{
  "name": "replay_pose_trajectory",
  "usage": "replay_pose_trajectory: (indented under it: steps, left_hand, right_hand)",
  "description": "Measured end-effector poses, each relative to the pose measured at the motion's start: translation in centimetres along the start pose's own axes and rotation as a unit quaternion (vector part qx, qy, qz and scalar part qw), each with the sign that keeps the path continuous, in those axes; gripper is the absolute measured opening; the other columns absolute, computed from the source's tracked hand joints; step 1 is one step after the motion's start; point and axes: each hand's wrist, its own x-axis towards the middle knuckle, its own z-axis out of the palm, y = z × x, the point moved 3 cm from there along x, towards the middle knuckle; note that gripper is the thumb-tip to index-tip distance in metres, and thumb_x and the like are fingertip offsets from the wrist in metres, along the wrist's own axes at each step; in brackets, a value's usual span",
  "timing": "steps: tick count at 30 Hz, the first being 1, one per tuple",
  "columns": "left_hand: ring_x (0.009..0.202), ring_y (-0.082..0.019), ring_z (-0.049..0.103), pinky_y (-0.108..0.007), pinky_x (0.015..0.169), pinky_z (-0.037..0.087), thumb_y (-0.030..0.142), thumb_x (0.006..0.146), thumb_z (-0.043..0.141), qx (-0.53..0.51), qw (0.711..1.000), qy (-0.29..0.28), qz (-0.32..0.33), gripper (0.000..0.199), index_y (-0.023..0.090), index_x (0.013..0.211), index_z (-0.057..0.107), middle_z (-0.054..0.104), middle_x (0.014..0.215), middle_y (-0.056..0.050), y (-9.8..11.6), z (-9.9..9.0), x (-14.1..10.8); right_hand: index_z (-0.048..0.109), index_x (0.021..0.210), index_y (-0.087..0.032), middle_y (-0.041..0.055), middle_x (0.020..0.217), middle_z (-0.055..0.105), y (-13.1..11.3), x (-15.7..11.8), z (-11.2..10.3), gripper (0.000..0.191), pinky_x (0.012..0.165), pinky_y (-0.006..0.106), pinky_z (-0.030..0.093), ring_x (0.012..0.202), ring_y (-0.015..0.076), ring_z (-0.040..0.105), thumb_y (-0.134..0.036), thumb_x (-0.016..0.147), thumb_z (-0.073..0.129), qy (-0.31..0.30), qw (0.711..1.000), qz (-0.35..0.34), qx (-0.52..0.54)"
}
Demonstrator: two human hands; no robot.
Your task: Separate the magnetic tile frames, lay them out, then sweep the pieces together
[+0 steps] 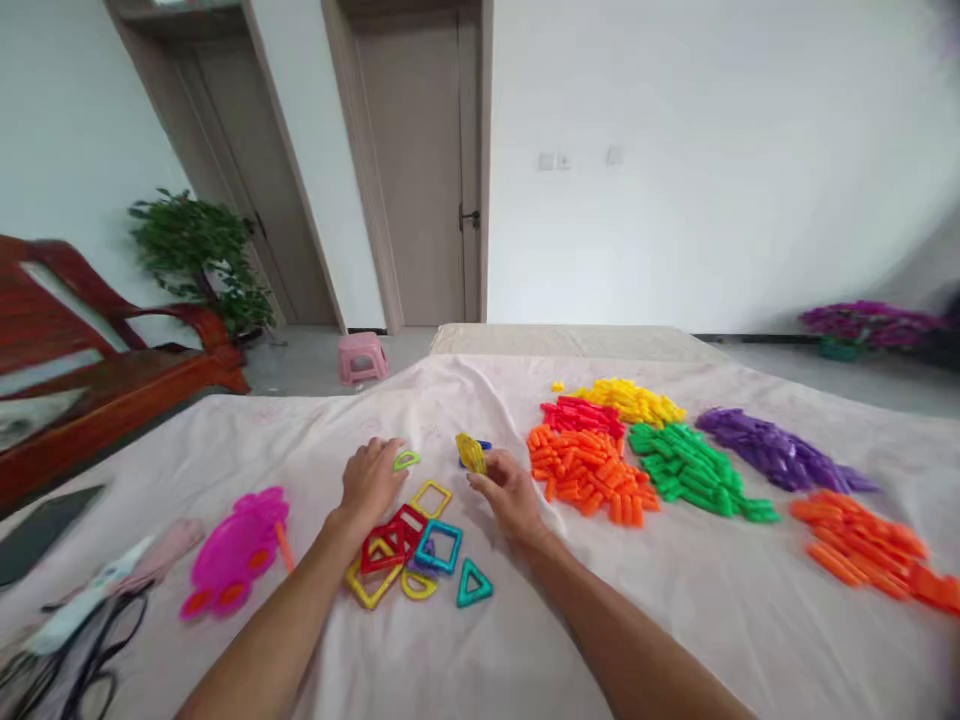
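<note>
My right hand (508, 490) pinches a yellow piece (471, 453) above the cloth, with a blue piece (485, 445) partly hidden behind it. To the left, my left hand (373, 478) has its fingertips at a small green half-round frame (406, 460); whether it grips the frame is unclear. Nearer me, between my forearms, lie a yellow square frame (431, 499), overlapping red frames (394, 535), a teal square (439, 547), a yellow half-round piece (418, 585) and a teal triangle (474, 583).
Piles of orange (589, 470), green (690, 465), yellow (630, 400) and purple pieces (780, 450) cover the right side. At left are a pink toy (240, 550), glasses (105, 640) and a dark flat object (45, 530).
</note>
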Motion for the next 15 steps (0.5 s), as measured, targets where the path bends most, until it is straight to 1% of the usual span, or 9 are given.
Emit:
replay_pose_trajectory:
  steps: [2, 3, 5, 7, 8, 11, 13, 14, 15]
  left_hand:
    - [0.114, -0.025, 0.056, -0.035, 0.1, 0.042, 0.025, 0.081, 0.064, -0.055, 0.991, -0.054, 0.106, 0.04, 0.024, 0.122, 0.063, 0.06, 0.121, -0.008, 1.3, 0.2, -0.5]
    - [0.116, -0.024, 0.055, -0.032, 0.101, 0.041, 0.025, 0.08, 0.065, -0.073, 0.983, -0.084, 0.143, 0.039, 0.025, 0.119, 0.064, 0.06, 0.122, -0.006, 1.8, 0.3, -0.7]
    - [0.116, -0.023, 0.055, -0.03, 0.099, 0.041, 0.028, 0.076, 0.068, -0.093, 0.965, -0.157, 0.189, 0.04, 0.026, 0.116, 0.064, 0.061, 0.119, -0.005, 2.7, 0.4, -1.1]
    - [0.109, -0.024, 0.059, -0.029, 0.09, 0.044, 0.03, 0.071, 0.07, -0.088, 0.953, -0.223, 0.186, 0.044, 0.025, 0.114, 0.063, 0.062, 0.113, -0.004, 3.2, 0.4, -1.1]
    - [0.104, -0.024, 0.061, -0.028, 0.085, 0.045, 0.03, 0.069, 0.071, -0.082, 0.951, -0.241, 0.175, 0.045, 0.025, 0.113, 0.063, 0.062, 0.11, -0.004, 3.4, 0.3, -0.9]
    - [0.09, -0.022, 0.062, -0.027, 0.072, 0.044, 0.031, 0.06, 0.076, -0.08, 0.949, -0.261, 0.157, 0.05, 0.022, 0.108, 0.061, 0.063, 0.104, -0.003, 3.5, 0.4, -0.1]
    - [0.084, -0.021, 0.062, -0.025, 0.066, 0.042, 0.031, 0.056, 0.079, -0.107, 0.946, -0.272, 0.141, 0.052, 0.021, 0.104, 0.06, 0.065, 0.096, -0.001, 3.2, 0.8, 0.5]
    - [0.081, -0.02, 0.062, -0.025, 0.064, 0.041, 0.031, 0.057, 0.078, -0.126, 0.946, -0.271, 0.126, 0.049, 0.021, 0.102, 0.061, 0.066, 0.091, 0.0, 2.9, 1.0, 0.8]
    - [0.078, -0.019, 0.062, -0.024, 0.063, 0.04, 0.031, 0.061, 0.076, -0.144, 0.95, -0.256, 0.106, 0.043, 0.021, 0.1, 0.061, 0.066, 0.087, 0.0, 2.6, 1.2, 1.0]
  right_hand:
    - [0.065, 0.085, -0.019, 0.0007, 0.084, 0.058, -0.3, -0.2, 0.6, 0.014, 0.069, 0.027, 0.044, 0.077, 0.0152, 0.054, -0.03, 0.077, 0.07, -0.011, 1.0, -0.017, -0.019]
    - [0.065, 0.085, -0.019, 0.0011, 0.085, 0.058, -0.4, -0.4, 0.8, 0.014, 0.069, 0.027, 0.044, 0.077, 0.0152, 0.054, -0.03, 0.077, 0.07, -0.016, 0.999, -0.025, -0.027]
    - [0.064, 0.084, -0.019, 0.0025, 0.09, 0.06, -0.7, -0.6, 1.2, 0.012, 0.068, 0.026, 0.045, 0.079, 0.0153, 0.055, -0.029, 0.078, 0.069, -0.027, 0.998, -0.04, -0.043]
    - [0.064, 0.084, -0.019, 0.004, 0.096, 0.061, -0.8, -0.8, 1.4, 0.011, 0.068, 0.026, 0.045, 0.082, 0.0155, 0.056, -0.028, 0.079, 0.067, -0.038, 0.997, -0.05, -0.051]
    - [0.064, 0.084, -0.019, 0.0043, 0.098, 0.061, -0.8, -0.8, 1.4, 0.011, 0.068, 0.026, 0.046, 0.082, 0.0155, 0.057, -0.028, 0.08, 0.067, -0.04, 0.997, -0.051, -0.052]
    - [0.064, 0.088, -0.019, 0.0038, 0.094, 0.061, -1.0, -0.8, 1.3, 0.011, 0.067, 0.026, 0.046, 0.081, 0.0153, 0.056, -0.026, 0.08, 0.066, -0.042, 0.996, -0.051, -0.058]
    - [0.064, 0.088, -0.018, 0.0035, 0.092, 0.06, -1.1, -0.8, 1.2, 0.011, 0.066, 0.026, 0.046, 0.079, 0.0151, 0.056, -0.025, 0.08, 0.067, -0.039, 0.996, -0.053, -0.066]
    - [0.064, 0.087, -0.018, 0.0036, 0.092, 0.06, -1.2, -0.8, 1.2, 0.01, 0.066, 0.026, 0.046, 0.079, 0.0151, 0.057, -0.025, 0.08, 0.067, -0.036, 0.995, -0.055, -0.069]
    - [0.064, 0.086, -0.018, 0.004, 0.093, 0.061, -1.2, -0.7, 1.2, 0.01, 0.066, 0.026, 0.047, 0.079, 0.0153, 0.057, -0.025, 0.079, 0.067, -0.032, 0.995, -0.057, -0.072]
